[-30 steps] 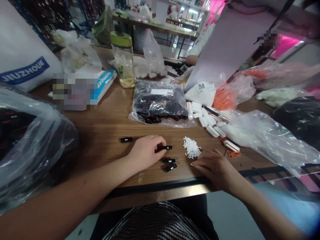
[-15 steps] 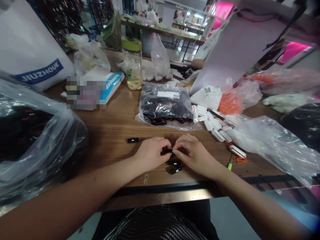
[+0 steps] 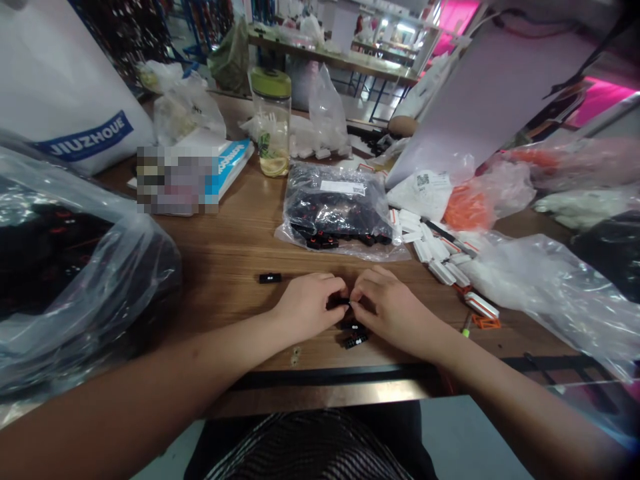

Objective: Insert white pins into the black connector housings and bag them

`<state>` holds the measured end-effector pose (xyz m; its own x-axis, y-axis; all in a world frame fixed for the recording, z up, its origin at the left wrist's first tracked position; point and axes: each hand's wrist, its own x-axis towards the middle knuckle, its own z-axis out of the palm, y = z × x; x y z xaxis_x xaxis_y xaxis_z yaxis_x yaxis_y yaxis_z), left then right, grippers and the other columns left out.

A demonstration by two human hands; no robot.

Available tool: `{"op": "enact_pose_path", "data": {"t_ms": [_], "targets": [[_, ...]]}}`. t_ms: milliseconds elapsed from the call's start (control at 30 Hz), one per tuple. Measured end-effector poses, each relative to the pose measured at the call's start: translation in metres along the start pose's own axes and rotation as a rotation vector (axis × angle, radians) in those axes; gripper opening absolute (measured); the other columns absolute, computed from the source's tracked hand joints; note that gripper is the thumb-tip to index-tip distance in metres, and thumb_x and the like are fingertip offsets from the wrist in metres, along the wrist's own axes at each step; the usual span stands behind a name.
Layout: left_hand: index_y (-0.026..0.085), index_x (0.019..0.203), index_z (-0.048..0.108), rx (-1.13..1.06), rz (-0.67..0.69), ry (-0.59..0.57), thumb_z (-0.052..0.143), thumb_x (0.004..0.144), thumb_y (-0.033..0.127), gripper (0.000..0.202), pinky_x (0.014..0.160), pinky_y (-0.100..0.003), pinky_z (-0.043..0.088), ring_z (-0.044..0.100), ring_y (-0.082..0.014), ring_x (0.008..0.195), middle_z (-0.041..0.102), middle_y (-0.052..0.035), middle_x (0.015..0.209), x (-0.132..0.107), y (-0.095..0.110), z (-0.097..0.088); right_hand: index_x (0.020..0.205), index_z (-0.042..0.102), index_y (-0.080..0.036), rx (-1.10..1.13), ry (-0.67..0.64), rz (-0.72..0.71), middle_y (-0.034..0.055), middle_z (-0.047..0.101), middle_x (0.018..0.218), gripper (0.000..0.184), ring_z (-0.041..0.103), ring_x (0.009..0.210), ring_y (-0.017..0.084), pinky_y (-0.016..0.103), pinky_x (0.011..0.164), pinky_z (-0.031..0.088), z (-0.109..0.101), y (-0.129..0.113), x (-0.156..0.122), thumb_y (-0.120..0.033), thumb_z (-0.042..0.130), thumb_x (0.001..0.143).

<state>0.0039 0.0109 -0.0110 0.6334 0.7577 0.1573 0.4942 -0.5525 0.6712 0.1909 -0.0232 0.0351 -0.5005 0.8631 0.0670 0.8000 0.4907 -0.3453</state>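
My left hand (image 3: pixel 307 305) and my right hand (image 3: pixel 393 308) meet fingertip to fingertip over the wooden table (image 3: pixel 225 253). Both pinch one small black connector (image 3: pixel 341 302) between them, mostly hidden by the fingers. What the right fingers press against it is too small to make out. Two more black connectors (image 3: pixel 355 337) lie just below the hands, near the table's front edge. A single black connector (image 3: pixel 269 277) lies apart to the left. My right hand covers the spot where the pile of tiny white parts lay.
A clear bag of black connectors (image 3: pixel 337 210) lies behind the hands. White and orange parts (image 3: pixel 443 257) and plastic bags (image 3: pixel 550 287) crowd the right. A large bag (image 3: pixel 65 267) fills the left. A bottle (image 3: pixel 271 120) and a box stand at the back.
My right hand left the white pile at the right and joined my left hand on the black connector. The camera has drifted slightly; the left hand has stayed put.
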Motion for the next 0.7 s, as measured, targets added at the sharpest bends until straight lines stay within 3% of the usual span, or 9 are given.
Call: {"op": "enact_pose_path", "data": {"t_ms": [200, 367, 533, 700], "targets": [[0.020, 0.086, 0.065, 0.011, 0.005, 0.001, 0.071, 0.081, 0.023, 0.009, 0.072, -0.033, 0.047, 0.062, -0.0209, 0.081, 0.067, -0.0005, 0.084, 0.000, -0.001, 0.000, 0.076, 0.068, -0.015, -0.222, -0.083, -0.098, 0.0072, 0.066, 0.081, 0.023, 0.053, 0.082, 0.021, 0.037, 0.080, 0.037, -0.006, -0.003, 0.003, -0.017, 0.054, 0.094], [0.021, 0.085, 0.066, -0.003, -0.022, 0.016, 0.072, 0.080, 0.023, 0.008, 0.069, -0.033, 0.048, 0.062, -0.0197, 0.076, 0.067, 0.0006, 0.081, 0.000, 0.000, 0.001, 0.088, 0.072, -0.018, -0.211, -0.021, -0.120, 0.0037, 0.070, 0.084, 0.020, 0.056, 0.081, 0.020, 0.037, 0.083, 0.035, -0.006, 0.002, -0.005, -0.019, 0.053, 0.096], [0.022, 0.085, 0.067, -0.027, -0.022, 0.014, 0.073, 0.079, 0.021, 0.008, 0.072, -0.033, 0.047, 0.063, -0.0201, 0.081, 0.069, 0.0007, 0.084, 0.000, -0.001, 0.002, 0.077, 0.069, -0.016, -0.281, -0.011, -0.132, 0.0068, 0.068, 0.081, 0.023, 0.055, 0.079, 0.020, 0.037, 0.078, 0.036, -0.003, -0.006, -0.011, -0.017, 0.053, 0.093], [0.021, 0.083, 0.067, -0.018, -0.022, 0.017, 0.073, 0.077, 0.021, 0.008, 0.065, -0.030, 0.045, 0.060, -0.0177, 0.070, 0.066, 0.0016, 0.076, -0.001, 0.001, 0.000, 0.083, 0.074, -0.018, -0.094, -0.076, -0.080, 0.0059, 0.071, 0.086, 0.020, 0.062, 0.082, 0.019, 0.034, 0.079, 0.043, -0.018, 0.009, 0.009, -0.021, 0.055, 0.090]]}}
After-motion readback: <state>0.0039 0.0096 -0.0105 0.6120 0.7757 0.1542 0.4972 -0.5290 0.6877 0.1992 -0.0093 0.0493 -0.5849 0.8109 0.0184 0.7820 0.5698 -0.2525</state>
